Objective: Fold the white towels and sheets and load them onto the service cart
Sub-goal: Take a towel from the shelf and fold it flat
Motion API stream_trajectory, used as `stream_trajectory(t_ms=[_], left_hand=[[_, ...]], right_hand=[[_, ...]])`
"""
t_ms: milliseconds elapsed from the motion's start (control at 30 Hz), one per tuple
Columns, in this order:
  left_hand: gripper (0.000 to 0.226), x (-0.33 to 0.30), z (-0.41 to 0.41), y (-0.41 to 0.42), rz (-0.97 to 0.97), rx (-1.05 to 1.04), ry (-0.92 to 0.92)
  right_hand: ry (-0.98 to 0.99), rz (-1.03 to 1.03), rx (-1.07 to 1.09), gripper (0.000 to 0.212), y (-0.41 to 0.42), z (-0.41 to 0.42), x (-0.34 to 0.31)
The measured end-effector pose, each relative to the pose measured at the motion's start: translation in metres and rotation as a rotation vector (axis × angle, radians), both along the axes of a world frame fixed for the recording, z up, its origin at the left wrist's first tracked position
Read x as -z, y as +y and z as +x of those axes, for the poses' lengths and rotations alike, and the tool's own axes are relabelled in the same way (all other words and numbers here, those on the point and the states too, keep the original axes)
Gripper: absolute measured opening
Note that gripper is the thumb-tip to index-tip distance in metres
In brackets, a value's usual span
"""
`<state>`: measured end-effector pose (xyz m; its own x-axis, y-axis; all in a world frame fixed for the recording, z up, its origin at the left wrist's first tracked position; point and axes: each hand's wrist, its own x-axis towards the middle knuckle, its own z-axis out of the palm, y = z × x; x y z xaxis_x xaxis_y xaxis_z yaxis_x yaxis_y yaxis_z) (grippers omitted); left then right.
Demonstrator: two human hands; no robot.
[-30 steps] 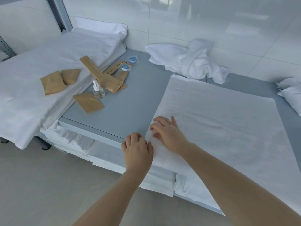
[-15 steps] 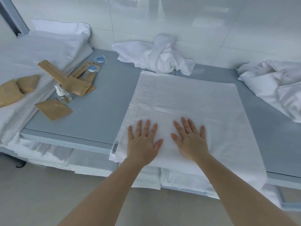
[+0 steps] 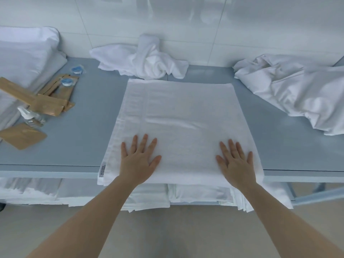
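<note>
Item: folded white towel (image 3: 183, 127), flat on grey tabletop (image 3: 83, 138), long axis running 12 to 6 o'clock; left hand (image 3: 138, 161) and right hand (image 3: 236, 162) pressed flat, fingers (image 3: 144, 144) straight, gripping nothing, equally near its 6 o'clock edge.

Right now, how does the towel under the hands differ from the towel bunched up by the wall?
The towel under the hands lies flat and squared; the bunched towel is crumpled and twisted into a heap. The flat one reaches the table's front edge and overhangs it slightly; the bunched one sits at the back against the wall. Both hands, left and right, press the flat one; nothing touches the other. Both are white.
</note>
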<state>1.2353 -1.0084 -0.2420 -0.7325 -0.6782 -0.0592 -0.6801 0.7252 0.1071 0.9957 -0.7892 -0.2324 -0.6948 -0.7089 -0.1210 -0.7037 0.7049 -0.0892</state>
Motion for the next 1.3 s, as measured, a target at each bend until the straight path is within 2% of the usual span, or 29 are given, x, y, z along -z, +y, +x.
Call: stream_trajectory(t_ms=[100,200,267,333,433,500,567,633,733,933,1033,1133,1300], left_hand=[[0.07,-0.002,0.011,-0.005,0.002,0.036,-0.037],[0.073,-0.011,0.023,-0.001,-0.003,0.117,0.088],[0.067,-0.009,0.034,0.008,-0.092,0.212,0.15],[0.066,-0.003,0.044,0.018,-0.17,0.325,0.128],[0.088,0.007,0.047,0.029,-0.206,0.36,0.013],[0.089,0.005,0.045,0.034,-0.3,0.337,-0.034],[0.081,0.004,0.044,0.033,-0.386,0.359,-0.023],[0.073,0.003,0.046,0.032,-0.409,0.367,-0.011],[0.073,-0.003,0.05,0.034,-0.371,0.368,-0.022],[0.058,-0.016,0.055,0.037,-0.24,0.375,0.066],[0.055,-0.017,0.061,0.037,-0.224,0.373,0.109],[0.06,-0.019,0.066,0.036,-0.193,0.367,0.079],[0.079,-0.022,0.075,0.034,-0.168,0.318,0.093]], right_hand=[[0.019,0.006,0.027,0.053,0.017,-0.008,0.0],[0.09,-0.13,0.047,0.049,0.036,-0.007,-0.005],[0.16,-0.252,-0.044,0.046,0.042,0.007,-0.009],[0.151,-0.243,-0.222,0.052,0.041,0.028,-0.007],[0.144,-0.143,-0.363,0.061,0.03,0.057,0.002],[0.165,-0.123,-0.312,0.074,0.021,0.069,0.008],[0.189,-0.101,-0.253,0.085,0.015,0.077,0.009],[0.194,-0.055,-0.187,0.091,0.008,0.085,0.009],[0.16,-0.032,-0.121,0.095,-0.007,0.11,0.007],[0.14,-0.138,-0.328,0.08,-0.063,0.176,0.003],[0.154,-0.133,-0.324,0.066,-0.081,0.192,-0.004],[0.225,-0.17,-0.326,0.045,-0.076,0.187,-0.001],[0.305,-0.201,-0.286,0.058,-0.026,0.146,-0.004]])
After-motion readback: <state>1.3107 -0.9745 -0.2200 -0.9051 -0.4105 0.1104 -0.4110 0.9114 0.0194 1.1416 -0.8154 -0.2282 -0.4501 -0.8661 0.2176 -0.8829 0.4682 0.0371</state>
